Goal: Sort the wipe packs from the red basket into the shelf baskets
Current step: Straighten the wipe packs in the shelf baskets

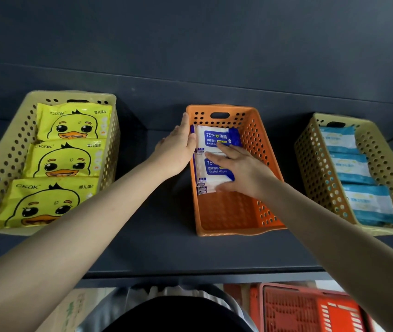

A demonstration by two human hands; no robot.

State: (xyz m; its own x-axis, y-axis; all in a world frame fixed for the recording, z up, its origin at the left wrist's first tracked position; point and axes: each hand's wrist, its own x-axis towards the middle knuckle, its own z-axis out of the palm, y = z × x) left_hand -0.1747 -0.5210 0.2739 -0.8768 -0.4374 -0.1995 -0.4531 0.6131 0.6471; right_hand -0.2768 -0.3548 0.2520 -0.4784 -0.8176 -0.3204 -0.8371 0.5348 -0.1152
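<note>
- Head view, task items: we find two blue-and-white soft-film alcohol wipe packs [215, 138] lying flat, one behind the other, in the rear half of the orange perforated plastic basket [258, 143] at the middle of the dark shelf [166, 255].
- Head view, hands: the left hand [176, 150] lies with straight fingers along the basket's left wall, beside the rear pack's edge, and grips nothing. The right hand [238, 172] rests flat, fingers spread, on top of both packs. It presses and does not grasp.
- Head view, handling: we judge the packs light, pliable and slick-skinned. They would likely sag if lifted by a corner, so a hold across the short sides suits them best.
- Head view, other stock:
  - Yellow duck-print wipe packs [71, 123] fill the cream perforated basket [4, 164] at left.
  - Pale blue wipe packs [348, 164] fill the tan perforated basket [310, 164] at right.
- Head view, source: the red slatted plastic basket [310, 307] sits below the shelf. We see no packs in its visible part.
</note>
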